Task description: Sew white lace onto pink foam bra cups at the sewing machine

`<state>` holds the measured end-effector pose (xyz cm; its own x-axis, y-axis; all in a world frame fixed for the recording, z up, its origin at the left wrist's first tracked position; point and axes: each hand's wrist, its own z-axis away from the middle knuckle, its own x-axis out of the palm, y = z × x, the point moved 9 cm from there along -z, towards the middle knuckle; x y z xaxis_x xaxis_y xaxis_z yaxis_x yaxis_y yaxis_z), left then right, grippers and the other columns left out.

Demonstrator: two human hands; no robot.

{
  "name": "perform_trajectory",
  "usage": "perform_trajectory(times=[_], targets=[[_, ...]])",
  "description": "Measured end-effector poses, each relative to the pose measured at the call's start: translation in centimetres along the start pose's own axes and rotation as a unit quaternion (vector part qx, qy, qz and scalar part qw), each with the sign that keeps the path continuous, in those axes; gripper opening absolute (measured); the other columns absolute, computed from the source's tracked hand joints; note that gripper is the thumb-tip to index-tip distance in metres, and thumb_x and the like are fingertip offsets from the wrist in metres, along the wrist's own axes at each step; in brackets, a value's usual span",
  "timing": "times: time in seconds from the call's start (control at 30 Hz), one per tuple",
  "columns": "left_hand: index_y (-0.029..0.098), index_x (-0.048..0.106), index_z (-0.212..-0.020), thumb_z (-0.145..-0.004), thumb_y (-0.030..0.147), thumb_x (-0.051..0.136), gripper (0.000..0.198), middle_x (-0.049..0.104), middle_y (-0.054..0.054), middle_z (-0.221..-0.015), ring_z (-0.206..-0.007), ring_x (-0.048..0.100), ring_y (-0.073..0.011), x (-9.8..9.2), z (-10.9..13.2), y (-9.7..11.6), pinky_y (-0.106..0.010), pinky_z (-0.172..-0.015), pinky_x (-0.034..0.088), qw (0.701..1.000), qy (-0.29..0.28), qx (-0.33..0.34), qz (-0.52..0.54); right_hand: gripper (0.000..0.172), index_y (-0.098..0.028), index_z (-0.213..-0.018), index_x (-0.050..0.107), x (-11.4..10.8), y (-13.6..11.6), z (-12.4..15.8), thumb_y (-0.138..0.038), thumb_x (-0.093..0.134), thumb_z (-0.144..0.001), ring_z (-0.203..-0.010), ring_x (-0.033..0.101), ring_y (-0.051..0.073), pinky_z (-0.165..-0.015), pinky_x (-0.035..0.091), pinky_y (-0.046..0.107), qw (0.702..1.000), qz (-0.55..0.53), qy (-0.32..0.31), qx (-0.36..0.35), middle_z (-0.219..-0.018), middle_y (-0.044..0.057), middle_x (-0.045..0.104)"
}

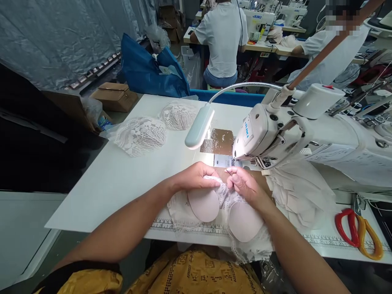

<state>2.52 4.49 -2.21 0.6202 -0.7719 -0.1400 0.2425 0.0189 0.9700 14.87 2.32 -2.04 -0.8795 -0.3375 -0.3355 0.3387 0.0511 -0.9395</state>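
A white lace bra (203,206) with two smooth pale cups lies at the table's front edge, partly hanging over it. My left hand (199,177) pinches the lace at the top, near the middle between the cups. Close beside it, my right hand (243,183) is closed, with a small thin dark tool (228,172) showing at its fingertips; its kind I cannot make out. The right fingers also touch the lace. Both hands are just in front of the sewing machine's needle area (234,161).
The white sewing machine (254,130) stands right, with a lamp (199,126) above the table. Lace cups (141,136) lie back left. White fabric pieces (301,192) and red-and-yellow scissors (357,232) are at right. A measuring tape (211,232) runs along the front edge. Two people sit beyond.
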Motion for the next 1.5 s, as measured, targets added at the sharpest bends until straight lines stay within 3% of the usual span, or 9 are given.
perform_trajectory(times=[0.2, 0.5, 0.7, 0.8, 0.97, 1.07, 1.13, 1.3, 1.5], targets=[[0.011, 0.073, -0.084, -0.081, 0.037, 0.067, 0.027, 0.068, -0.005, -0.080, -0.077, 0.060, -0.0157, 0.4, -0.1, -0.5, -0.023, -0.070, 0.046, 0.999, -0.014, -0.006, 0.041, 0.029, -0.021, -0.107, 0.066, 0.1, -0.2, -0.1, -0.040, 0.060, -0.085, -0.093, 0.063, 0.020, -0.080, 0.049, 0.032, 0.999, 0.000, -0.038, 0.002, -0.104, 0.005, 0.069], [0.011, 0.072, -0.075, -0.079, 0.043, 0.068, 0.033, 0.058, -0.001, -0.063, -0.061, 0.049, -0.0109, 0.7, -0.2, -0.9, -0.020, -0.053, 0.035, 0.999, -0.020, -0.036, 0.022, 0.015, -0.021, -0.089, 0.067, 0.9, -0.9, -0.2, -0.033, 0.061, -0.083, -0.082, 0.062, 0.018, -0.071, 0.047, 0.030, 0.999, 0.046, -0.024, 0.011, -0.087, 0.003, 0.069], [0.011, 0.073, -0.082, -0.078, 0.042, 0.068, 0.032, 0.067, -0.006, -0.076, -0.073, 0.058, -0.0165, 0.7, -0.3, -1.2, -0.024, -0.064, 0.044, 0.998, 0.001, -0.046, 0.029, 0.022, -0.019, -0.092, 0.064, 0.3, 0.3, -0.2, -0.038, 0.062, -0.082, -0.075, 0.061, 0.016, -0.067, 0.047, 0.029, 0.998, -0.039, 0.028, 0.033, -0.082, 0.002, 0.065], [0.012, 0.073, -0.090, -0.082, 0.040, 0.064, 0.030, 0.069, -0.006, -0.085, -0.081, 0.061, -0.0181, 0.8, -0.1, -0.4, -0.025, -0.070, 0.046, 0.999, -0.025, -0.023, 0.011, 0.039, -0.021, -0.109, 0.059, 1.5, 0.8, -0.3, -0.040, 0.069, -0.076, -0.079, 0.061, 0.017, -0.068, 0.048, 0.029, 0.995, -0.074, -0.015, 0.061, -0.087, 0.001, 0.064], [0.016, 0.069, -0.095, -0.075, 0.031, 0.068, 0.025, 0.064, -0.002, -0.084, -0.071, 0.056, -0.0148, -1.1, 1.9, -0.2, -0.021, -0.059, 0.039, 0.986, -0.074, -0.054, -0.140, 0.022, -0.018, -0.076, 0.064, 0.7, 0.1, -0.2, -0.037, 0.057, -0.085, -0.072, 0.055, 0.016, -0.064, 0.042, 0.028, 0.994, 0.076, -0.025, 0.073, -0.074, 0.000, 0.062], [0.015, 0.067, -0.091, -0.077, 0.032, 0.065, 0.022, 0.063, -0.002, -0.082, -0.070, 0.055, -0.0146, -2.8, 2.8, 0.0, -0.022, -0.060, 0.039, 0.988, -0.051, -0.057, -0.134, 0.027, -0.018, -0.069, 0.060, 1.9, -0.4, 0.2, -0.038, 0.055, -0.087, -0.065, 0.052, 0.014, -0.059, 0.039, 0.026, 0.990, 0.060, -0.121, 0.043, -0.068, -0.001, 0.058], [0.015, 0.066, -0.093, -0.080, 0.034, 0.063, 0.023, 0.064, -0.003, -0.088, -0.078, 0.058, -0.0169, -3.2, 2.9, 0.2, -0.023, -0.066, 0.042, 0.993, -0.033, -0.049, -0.107, 0.031, -0.019, -0.073, 0.060, 2.4, -0.4, 0.3, -0.042, 0.050, -0.090, -0.068, 0.055, 0.015, -0.062, 0.042, 0.027, 0.988, 0.026, -0.145, 0.034, -0.072, 0.000, 0.062], [0.016, 0.067, -0.099, -0.081, 0.035, 0.064, 0.026, 0.066, -0.005, -0.097, -0.090, 0.060, -0.0198, -2.9, 2.4, 0.5, -0.025, -0.075, 0.044, 0.996, -0.002, -0.026, -0.091, 0.030, -0.020, -0.100, 0.063, 1.8, 0.7, -0.2, -0.045, 0.061, -0.083, -0.088, 0.062, 0.020, -0.076, 0.050, 0.033, 0.997, -0.039, -0.044, 0.059, -0.094, 0.005, 0.067], [0.015, 0.066, -0.095, -0.082, 0.032, 0.063, 0.022, 0.066, -0.004, -0.095, -0.086, 0.060, -0.0183, -3.0, 2.3, 0.3, -0.024, -0.072, 0.046, 0.998, 0.019, -0.029, -0.045, 0.030, -0.019, -0.099, 0.062, 2.7, 0.8, 0.0, -0.034, 0.069, -0.074, -0.068, 0.058, 0.015, -0.061, 0.050, 0.029, 0.992, -0.067, -0.063, 0.089, -0.083, 0.001, 0.062]])
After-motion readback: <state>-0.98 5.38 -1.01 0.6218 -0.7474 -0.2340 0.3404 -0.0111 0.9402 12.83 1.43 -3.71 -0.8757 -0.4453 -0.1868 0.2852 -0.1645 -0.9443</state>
